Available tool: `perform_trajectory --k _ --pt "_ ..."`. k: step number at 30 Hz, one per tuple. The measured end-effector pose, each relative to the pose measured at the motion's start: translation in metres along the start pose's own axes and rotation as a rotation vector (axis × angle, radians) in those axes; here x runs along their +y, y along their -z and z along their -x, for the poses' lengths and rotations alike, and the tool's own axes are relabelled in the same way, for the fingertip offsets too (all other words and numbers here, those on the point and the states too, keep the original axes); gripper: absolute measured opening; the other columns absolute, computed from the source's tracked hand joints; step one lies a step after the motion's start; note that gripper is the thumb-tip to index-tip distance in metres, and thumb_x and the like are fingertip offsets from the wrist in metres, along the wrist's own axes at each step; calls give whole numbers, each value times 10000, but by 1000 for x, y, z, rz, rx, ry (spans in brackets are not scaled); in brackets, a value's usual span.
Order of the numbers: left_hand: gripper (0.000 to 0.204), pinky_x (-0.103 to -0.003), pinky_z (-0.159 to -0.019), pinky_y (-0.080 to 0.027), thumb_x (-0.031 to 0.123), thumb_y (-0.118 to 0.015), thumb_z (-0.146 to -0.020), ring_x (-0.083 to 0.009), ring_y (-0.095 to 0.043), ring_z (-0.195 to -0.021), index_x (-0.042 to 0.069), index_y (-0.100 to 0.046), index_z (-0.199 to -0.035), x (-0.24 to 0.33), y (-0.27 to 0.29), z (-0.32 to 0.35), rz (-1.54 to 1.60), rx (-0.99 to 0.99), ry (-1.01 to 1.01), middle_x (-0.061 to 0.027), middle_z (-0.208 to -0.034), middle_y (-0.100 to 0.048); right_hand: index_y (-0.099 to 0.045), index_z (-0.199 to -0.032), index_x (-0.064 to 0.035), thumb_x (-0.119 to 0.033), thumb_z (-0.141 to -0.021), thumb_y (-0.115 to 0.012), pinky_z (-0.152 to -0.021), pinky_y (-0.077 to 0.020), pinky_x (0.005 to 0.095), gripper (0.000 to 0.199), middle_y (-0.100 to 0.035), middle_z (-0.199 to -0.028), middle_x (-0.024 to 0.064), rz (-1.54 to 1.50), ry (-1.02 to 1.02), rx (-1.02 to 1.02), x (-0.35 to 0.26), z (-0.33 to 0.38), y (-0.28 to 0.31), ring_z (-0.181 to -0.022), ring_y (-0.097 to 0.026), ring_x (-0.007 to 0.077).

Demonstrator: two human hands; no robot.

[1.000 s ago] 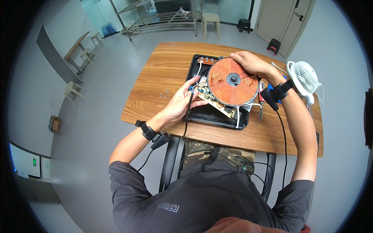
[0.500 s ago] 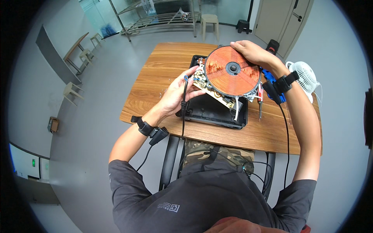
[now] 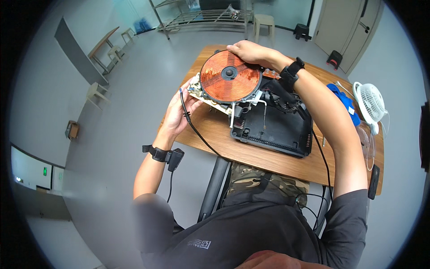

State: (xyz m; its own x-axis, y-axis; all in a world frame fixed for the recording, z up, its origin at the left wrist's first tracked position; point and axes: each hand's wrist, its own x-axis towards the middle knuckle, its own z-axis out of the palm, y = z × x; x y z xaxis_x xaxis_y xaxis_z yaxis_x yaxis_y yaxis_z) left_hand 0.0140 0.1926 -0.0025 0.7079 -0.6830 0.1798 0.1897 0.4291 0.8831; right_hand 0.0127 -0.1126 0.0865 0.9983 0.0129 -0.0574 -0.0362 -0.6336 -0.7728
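A round copper induction coil (image 3: 215,85) on a black frame is tilted up, joined to a circuit board (image 3: 218,106) beneath it. My left hand (image 3: 176,114) grips the board's left edge, fingers partly hidden behind it. My right hand (image 3: 251,52) is closed over the coil's far rim, thumb on top. Both parts are over the left side of a black plastic housing (image 3: 277,134), whose inside shows a dark cooling fan (image 3: 286,104). A thin white wire (image 3: 264,110) dangles from the coil. Beside my left hand, a black power cord (image 3: 201,136) runs down to the table edge.
The wooden table (image 3: 210,143) carries a blue item (image 3: 345,104), a white desk fan (image 3: 371,106) with its cable, and a black flat device (image 3: 373,181) at the right edge. Stools (image 3: 264,22) and a metal rack (image 3: 201,22) stand beyond.
Both hands have carried the coil and circuit board leftward, off the middle of the housing. More of the housing's inside and its cooling fan now show. The view has shifted too.
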Motion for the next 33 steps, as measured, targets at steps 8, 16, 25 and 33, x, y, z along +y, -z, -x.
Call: perform_trajectory --k 8,16,25,33 --pt "576 -351 -1082 -512 289 -495 -1079 -208 -537 -1322 -19 -328 -1536 -8 58 22 29 97 44 -125 -1483 -497 -685 -1090 20 -404 -1102 -406 -747 -524 373 507 -670 -907 64 56 -15 -82 8 -57 -63 -780 -592 147" --pt "582 -366 -1061 -531 282 -522 -1067 -247 -589 -1264 -28 -343 -1526 -35 102 35 51 197 131 -166 -1430 -540 -674 -1052 8 -394 -1100 -408 -790 -510 407 485 -656 -926 93 53 -68 -145 38 -94 -118 -836 -597 185" --pt "583 -375 -1070 -519 275 -517 -1069 -261 -597 -1252 -65 -347 -1510 -46 119 46 43 280 189 -180 -1431 -539 -658 -1138 37 -408 -1106 -362 -881 -509 436 536 -658 -1108 153 91 -186 -245 47 -104 -146 -978 -612 237" --pt "579 -398 -1098 -495 287 -502 -1075 -272 -585 -1274 -63 -349 -1510 -41 108 45 -27 264 204 -186 -1450 -527 -660 -1184 26 -438 -1103 -361 -937 -500 450 558 -652 -1200 180 124 -219 -278 51 -106 -151 -1075 -608 264"
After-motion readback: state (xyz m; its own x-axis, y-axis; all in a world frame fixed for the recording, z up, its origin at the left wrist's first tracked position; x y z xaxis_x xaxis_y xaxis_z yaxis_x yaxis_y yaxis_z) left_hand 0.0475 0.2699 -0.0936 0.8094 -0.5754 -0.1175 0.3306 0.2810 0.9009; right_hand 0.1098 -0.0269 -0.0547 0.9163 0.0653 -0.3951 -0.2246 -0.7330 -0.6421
